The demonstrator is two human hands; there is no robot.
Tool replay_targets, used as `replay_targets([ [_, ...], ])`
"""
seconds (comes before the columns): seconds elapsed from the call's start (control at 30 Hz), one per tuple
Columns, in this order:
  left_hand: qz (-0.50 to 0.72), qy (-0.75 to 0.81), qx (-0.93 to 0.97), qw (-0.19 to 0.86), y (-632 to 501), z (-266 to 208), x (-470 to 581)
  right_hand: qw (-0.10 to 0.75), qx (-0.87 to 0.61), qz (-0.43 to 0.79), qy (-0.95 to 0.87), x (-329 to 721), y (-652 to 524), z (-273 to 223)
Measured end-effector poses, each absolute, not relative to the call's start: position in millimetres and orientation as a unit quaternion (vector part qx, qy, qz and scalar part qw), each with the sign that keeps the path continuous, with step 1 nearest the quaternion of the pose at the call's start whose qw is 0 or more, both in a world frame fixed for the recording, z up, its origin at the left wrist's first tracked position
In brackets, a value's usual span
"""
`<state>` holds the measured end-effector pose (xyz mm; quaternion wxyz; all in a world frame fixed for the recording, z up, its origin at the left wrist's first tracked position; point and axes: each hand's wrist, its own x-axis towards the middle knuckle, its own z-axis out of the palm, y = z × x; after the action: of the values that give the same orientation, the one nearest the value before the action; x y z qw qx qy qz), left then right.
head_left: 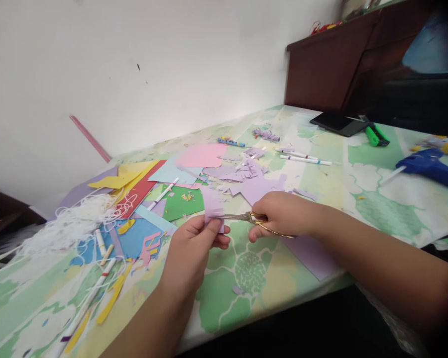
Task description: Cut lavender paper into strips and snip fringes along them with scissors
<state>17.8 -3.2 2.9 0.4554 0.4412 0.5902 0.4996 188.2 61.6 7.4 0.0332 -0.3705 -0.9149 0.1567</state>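
Between the thumb and fingers of my left hand is a strip of light purple paper, upright, with short cuts along its right edge. My right hand is closed round the gold handles of a small pair of scissors. The blades point left and meet the strip's right edge just above my left thumb. Whether the blades are fully closed is hard to make out. Beyond my right hand lie larger purple paper pieces, some with fringed edges. Another purple sheet lies partly under my right forearm.
Coloured paper, including a pink sheet and a green sheet, covers the left side. White string lies tangled there among felt-tip pens. A black tablet, green stapler-like object and blue glue gun lie right.
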Motion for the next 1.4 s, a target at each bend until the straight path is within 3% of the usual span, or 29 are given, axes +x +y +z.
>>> replay_targets([
  [0.43,0.521,0.574,0.429,0.463,-2.5,2.3,16.3,0.056,-0.402,0.110,-0.907,189.3,63.6,8.8],
  [1.4,0.490,0.601,0.514,0.367,-7.2,-1.5,15.4,0.041,-0.335,0.181,-0.924,186.3,57.9,5.7],
])
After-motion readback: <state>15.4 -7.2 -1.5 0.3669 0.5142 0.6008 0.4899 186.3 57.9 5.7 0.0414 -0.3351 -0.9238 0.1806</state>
